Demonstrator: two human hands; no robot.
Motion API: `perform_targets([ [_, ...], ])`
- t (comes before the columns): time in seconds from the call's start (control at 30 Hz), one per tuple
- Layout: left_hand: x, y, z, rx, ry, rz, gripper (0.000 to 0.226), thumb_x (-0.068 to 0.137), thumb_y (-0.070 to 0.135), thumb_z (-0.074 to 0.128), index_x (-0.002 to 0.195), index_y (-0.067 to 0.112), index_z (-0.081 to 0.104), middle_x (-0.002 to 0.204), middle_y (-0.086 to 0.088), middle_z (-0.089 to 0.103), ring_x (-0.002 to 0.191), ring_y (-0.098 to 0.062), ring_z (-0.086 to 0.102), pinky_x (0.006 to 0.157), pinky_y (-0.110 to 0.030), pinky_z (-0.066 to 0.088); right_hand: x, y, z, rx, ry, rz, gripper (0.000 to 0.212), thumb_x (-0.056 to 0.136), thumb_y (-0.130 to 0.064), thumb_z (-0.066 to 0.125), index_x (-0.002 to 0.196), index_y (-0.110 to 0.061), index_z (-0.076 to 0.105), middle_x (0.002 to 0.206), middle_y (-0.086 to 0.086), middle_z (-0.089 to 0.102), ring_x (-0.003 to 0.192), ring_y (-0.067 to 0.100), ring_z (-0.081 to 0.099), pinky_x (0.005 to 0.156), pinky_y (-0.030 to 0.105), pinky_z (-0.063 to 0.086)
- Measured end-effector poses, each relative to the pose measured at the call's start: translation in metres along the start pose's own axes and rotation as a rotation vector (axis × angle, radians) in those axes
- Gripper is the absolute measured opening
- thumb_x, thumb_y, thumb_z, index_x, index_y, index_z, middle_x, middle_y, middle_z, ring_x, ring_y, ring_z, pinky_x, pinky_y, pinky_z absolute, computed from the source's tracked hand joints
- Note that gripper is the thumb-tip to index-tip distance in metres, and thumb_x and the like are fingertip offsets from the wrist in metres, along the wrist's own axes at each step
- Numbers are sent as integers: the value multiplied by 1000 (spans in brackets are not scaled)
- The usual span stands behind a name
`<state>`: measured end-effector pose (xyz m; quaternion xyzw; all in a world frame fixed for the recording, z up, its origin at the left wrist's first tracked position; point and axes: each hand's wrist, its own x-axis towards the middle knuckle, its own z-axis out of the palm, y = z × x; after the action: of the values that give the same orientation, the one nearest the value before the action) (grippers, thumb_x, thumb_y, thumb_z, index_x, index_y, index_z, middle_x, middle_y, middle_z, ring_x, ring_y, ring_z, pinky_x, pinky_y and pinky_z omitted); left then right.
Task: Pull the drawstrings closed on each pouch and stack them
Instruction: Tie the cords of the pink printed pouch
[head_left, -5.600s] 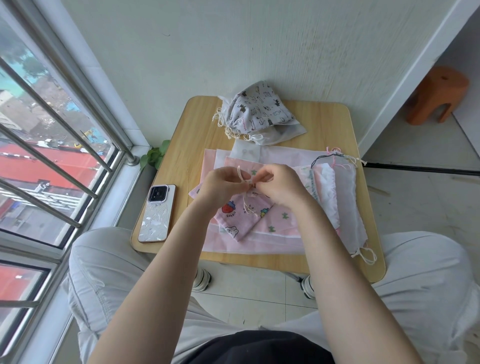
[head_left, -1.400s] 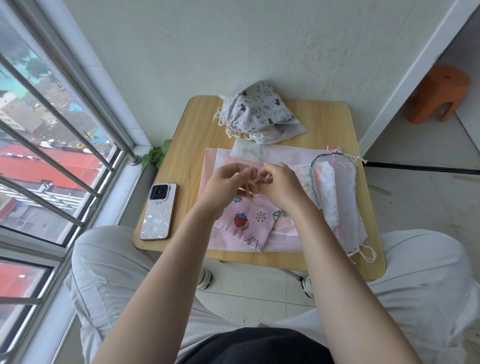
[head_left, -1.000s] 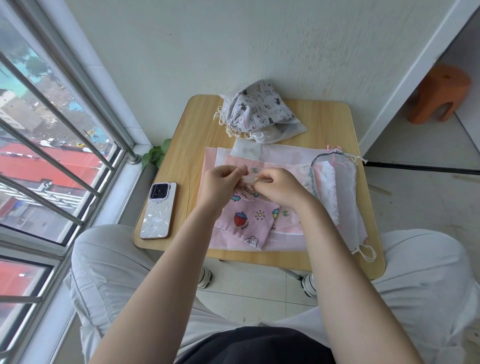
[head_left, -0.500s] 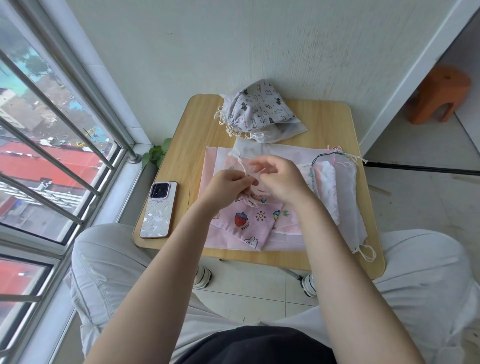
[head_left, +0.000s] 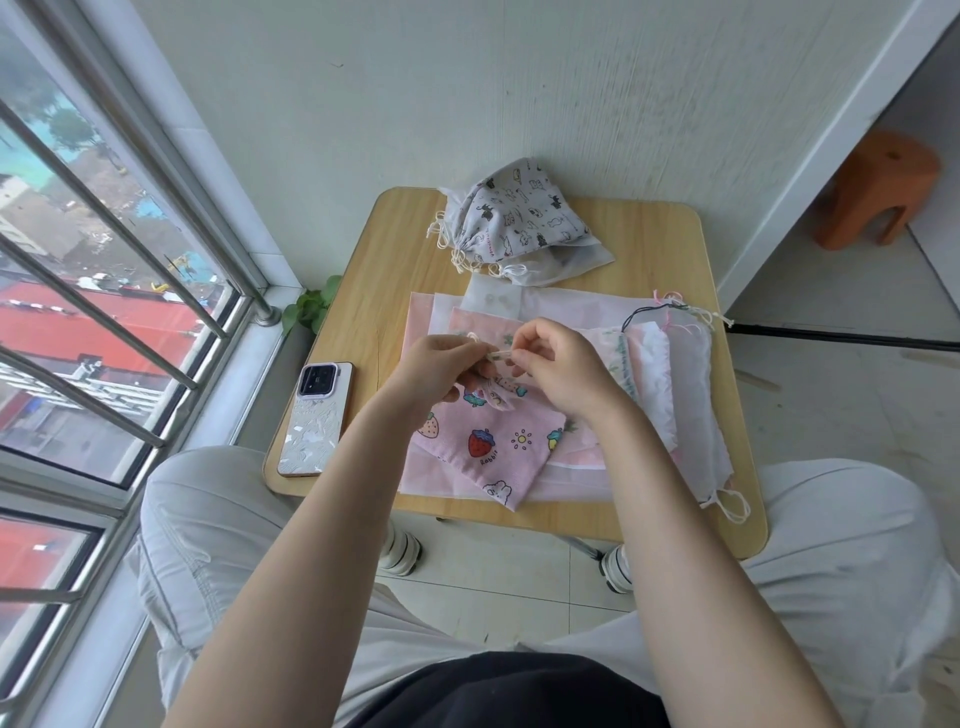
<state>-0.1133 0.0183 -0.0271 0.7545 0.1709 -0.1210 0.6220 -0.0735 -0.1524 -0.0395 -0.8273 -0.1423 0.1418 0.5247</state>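
We are seeing a pink pouch printed with strawberries and a rabbit lying tilted near the table's front edge, its gathered neck lifting upward. Under it, flat pink and white pouches are lying spread, cords trailing right. At the far edge, a grey cat-print pouch is resting cinched atop a white one.

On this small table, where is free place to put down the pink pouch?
Bare wood shows at the far right corner, right of the grey cat-print pouch, and a strip between the phone and the flat pouches. The middle and right side are crowded.
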Motion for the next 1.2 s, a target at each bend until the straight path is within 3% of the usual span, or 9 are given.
perform_targets([
  [0.17, 0, -3, 5, 29, 97, 50, 4, 91, 9, 63, 89, 9, 61, 73, -2, 70, 50, -2, 57, 50, -15, 40, 0, -6, 4, 67, -23, 62, 19, 81, -10, 64, 88, -24, 53, 98, -1, 70, 95, 14, 66, 82, 28, 53],
  [0.3, 4, -7, 6, 80, 140, 98, 16, 85, 16, 74, 87, 11, 59, 81, -6, 74, 69, -14, 66, 69, -28, 49, 1, -8, 10, -2, -20, 9, 23, 78, -13, 74, 86, -19, 53, 82, -3, 70, 76, 9, 66, 75, 30, 54],
  [0.43, 3, -5, 9, 106, 218, 108, 19, 80, 17, 79, 84, 7, 63, 68, -2, 69, 46, 3, 56, 47, -10, 41, 0, -11, 12, -158, 53, -37, 19, 74, -12, 75, 77, -14, 56, 69, 5, 68, 71, 23, 66, 68, 39, 54],
  [0.53, 3, -4, 10, 129, 275, 94, 20, 78, 24, 81, 74, 12, 66, 62, 2, 67, 42, 3, 52, 42, -10, 36, -2, -14, 13, -200, 90, -51, 16, 76, -13, 75, 77, -14, 59, 68, 5, 68, 68, 20, 66, 65, 37, 53],
  [0.73, 2, 1, 9, 283, 162, 114, 3, 80, 22, 75, 83, 22, 75, 74, 9, 71, 62, -1, 59, 57, -16, 45, -1, -14, 11, -226, 129, -22, 9, 80, -18, 75, 85, -17, 67, 74, -6, 69, 72, 9, 66, 69, 29, 55],
  [0.9, 2, -1, 15, 299, 233, 174, 16, 77, 11, 74, 79, 24, 65, 76, 11, 65, 65, -2, 58, 52, -7, 40, 0, -17, 10, -375, 54, -23, 11, 88, -19, 65, 93, -15, 73, 88, 0, 72, 84, 16, 67, 73, 29, 53],
  [1.07, 1, -3, 23, 352, 255, 297, 23, 77, 5, 68, 76, 23, 54, 76, 10, 59, 70, -9, 55, 62, -16, 43, -1, -25, 7, -559, -37, 22, 20, 93, -13, 57, 110, -5, 65, 114, 6, 63, 107, 23, 57, 80, 28, 44],
  [1.13, 1, -4, 25, 411, 268, 370, 22, 77, 2, 66, 77, 19, 53, 74, 10, 55, 72, -12, 52, 65, -19, 42, -1, -26, 5, -468, -78, 67, 17, 97, -13, 52, 105, -3, 63, 103, 5, 64, 95, 21, 59, 69, 23, 40],
  [1.2, 1, -8, 26, 472, 289, 448, 23, 77, 1, 68, 79, 18, 52, 76, 10, 55, 78, -14, 53, 70, -24, 43, -2, -25, 3, -195, -127, 162, 23, 100, -15, 50, 92, 2, 64, 82, 7, 65, 71, 15, 57, 59, 18, 41],
])
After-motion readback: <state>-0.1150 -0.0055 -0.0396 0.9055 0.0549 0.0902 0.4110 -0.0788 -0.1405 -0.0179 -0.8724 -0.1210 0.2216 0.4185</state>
